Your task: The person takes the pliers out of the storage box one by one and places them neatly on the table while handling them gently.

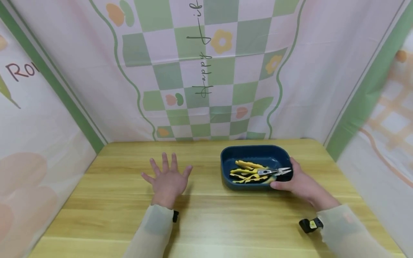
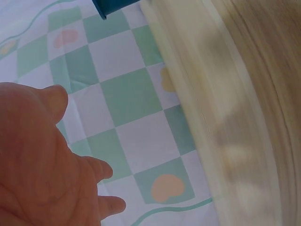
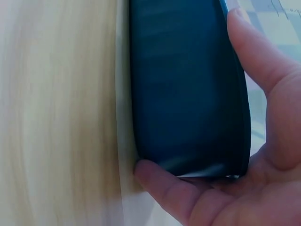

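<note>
The right hand (image 1: 298,182) grips the tray's (image 1: 258,154) end, thumb on its near side, likely to steady it. Inside, beside those fingers, pliers (image 1: 255,171) lie with noses toward them, probably grouped for containment. Well to their left, the left hand (image 1: 167,179) spreads its fingers above the table (image 1: 209,215), holding nothing.

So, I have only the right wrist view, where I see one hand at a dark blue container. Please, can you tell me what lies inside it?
Observer: Pliers with yellow and black on their handles lie inside the container.
Operator: Thank you. And where is the left hand?
Observer: It is to the left of the container, apart from it, with its fingers spread and holding nothing.
Operator: Which way do the pliers point?
Observer: The visible metal tips point towards the right hand.
</note>
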Action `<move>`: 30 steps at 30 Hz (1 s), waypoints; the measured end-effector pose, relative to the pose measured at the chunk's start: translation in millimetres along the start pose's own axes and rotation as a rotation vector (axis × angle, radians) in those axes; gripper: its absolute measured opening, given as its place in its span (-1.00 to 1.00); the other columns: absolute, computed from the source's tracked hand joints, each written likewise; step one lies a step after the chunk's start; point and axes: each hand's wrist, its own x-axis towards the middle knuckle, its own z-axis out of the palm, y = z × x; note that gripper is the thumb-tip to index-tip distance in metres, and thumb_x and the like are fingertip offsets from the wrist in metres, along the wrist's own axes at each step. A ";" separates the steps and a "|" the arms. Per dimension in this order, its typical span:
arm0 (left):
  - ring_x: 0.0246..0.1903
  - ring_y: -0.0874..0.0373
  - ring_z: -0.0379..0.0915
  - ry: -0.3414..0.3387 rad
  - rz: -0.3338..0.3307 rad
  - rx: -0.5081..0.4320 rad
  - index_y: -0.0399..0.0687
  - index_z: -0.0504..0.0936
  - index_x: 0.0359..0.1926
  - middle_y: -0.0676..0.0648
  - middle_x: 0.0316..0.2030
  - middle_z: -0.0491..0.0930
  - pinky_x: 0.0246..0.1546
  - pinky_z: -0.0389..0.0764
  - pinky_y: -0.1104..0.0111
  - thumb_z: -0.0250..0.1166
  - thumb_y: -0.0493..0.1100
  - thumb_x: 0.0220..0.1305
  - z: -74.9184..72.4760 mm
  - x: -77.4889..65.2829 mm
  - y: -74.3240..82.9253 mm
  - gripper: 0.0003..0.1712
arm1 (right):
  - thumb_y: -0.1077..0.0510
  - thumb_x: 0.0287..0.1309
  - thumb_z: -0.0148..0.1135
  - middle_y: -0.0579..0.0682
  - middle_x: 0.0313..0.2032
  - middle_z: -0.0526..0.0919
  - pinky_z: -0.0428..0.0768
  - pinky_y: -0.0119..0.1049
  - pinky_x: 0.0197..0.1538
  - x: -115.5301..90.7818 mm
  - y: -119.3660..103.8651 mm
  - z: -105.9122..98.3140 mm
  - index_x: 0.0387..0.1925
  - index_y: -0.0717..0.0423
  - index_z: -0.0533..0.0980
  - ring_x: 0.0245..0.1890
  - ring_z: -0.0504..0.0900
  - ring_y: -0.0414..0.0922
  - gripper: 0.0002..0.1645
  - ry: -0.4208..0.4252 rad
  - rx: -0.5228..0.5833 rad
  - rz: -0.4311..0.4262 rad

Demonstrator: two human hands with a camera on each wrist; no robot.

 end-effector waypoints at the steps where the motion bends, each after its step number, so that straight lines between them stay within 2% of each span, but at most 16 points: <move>1: 0.38 -0.42 -0.77 0.003 0.000 0.000 0.14 -0.25 0.59 -0.17 0.54 -0.45 0.01 -0.67 -0.48 -0.42 0.54 0.38 0.2 0.2 -0.1 -0.04 | -0.22 -0.05 0.56 0.59 0.42 -0.24 -0.08 0.41 0.30 -0.8 -1.9 2.0 0.48 0.23 -0.59 0.37 -0.14 0.53 0.69 -0.002 0.000 0.008; 10: 0.39 -0.42 -0.76 -0.004 0.001 -0.016 0.15 -0.22 0.59 -0.16 0.54 -0.43 0.03 -0.67 -0.46 -0.37 0.54 0.38 0.6 -0.3 -0.5 -0.04 | -0.21 -0.07 0.57 0.62 0.40 -0.20 -0.03 0.43 0.28 -6.5 -14.3 17.1 0.47 0.26 -0.58 0.35 -0.09 0.55 0.69 -0.016 -0.008 0.000; 16: 0.39 -0.42 -0.75 -0.016 0.002 -0.035 0.16 -0.24 0.59 -0.15 0.54 -0.44 0.05 -0.65 -0.46 -0.38 0.54 0.38 0.0 -0.7 -2.5 -0.04 | -0.29 -0.10 0.56 0.63 0.40 -0.18 -0.02 0.41 0.29 -9.3 -19.4 27.9 0.47 0.22 -0.61 0.35 -0.08 0.54 0.73 -0.016 -0.034 0.020; 21: 0.40 -0.41 -0.74 -0.032 0.019 -0.086 0.14 -0.21 0.59 -0.16 0.55 -0.39 0.07 -0.61 -0.48 -0.35 0.56 0.37 -0.4 -0.8 -2.2 -0.02 | -0.29 -0.13 0.58 0.64 0.38 -0.09 0.02 0.38 0.29 -13.5 -25.0 38.7 0.48 0.22 -0.58 0.34 0.00 0.52 0.74 -0.002 -0.028 0.006; 27: 0.40 -0.39 -0.75 -0.064 0.023 -0.131 0.16 -0.21 0.59 -0.14 0.55 -0.39 0.09 -0.57 -0.48 -0.34 0.57 0.36 -1.4 -0.7 -1.2 -0.01 | -0.33 -0.15 0.56 0.63 0.38 -0.08 0.04 0.38 0.29 -17.8 -30.4 47.6 0.49 0.18 -0.59 0.33 0.02 0.53 0.75 -0.009 -0.038 0.019; 30: 0.41 -0.39 -0.73 -0.077 0.014 -0.145 0.16 -0.22 0.59 -0.13 0.55 -0.39 0.10 -0.54 -0.48 -0.33 0.56 0.36 -2.1 -2.4 3.0 -0.01 | -0.35 -0.16 0.56 0.63 0.38 -0.10 0.03 0.38 0.29 -16.9 -32.5 45.0 0.49 0.15 -0.61 0.33 0.01 0.54 0.76 -0.024 -0.050 0.032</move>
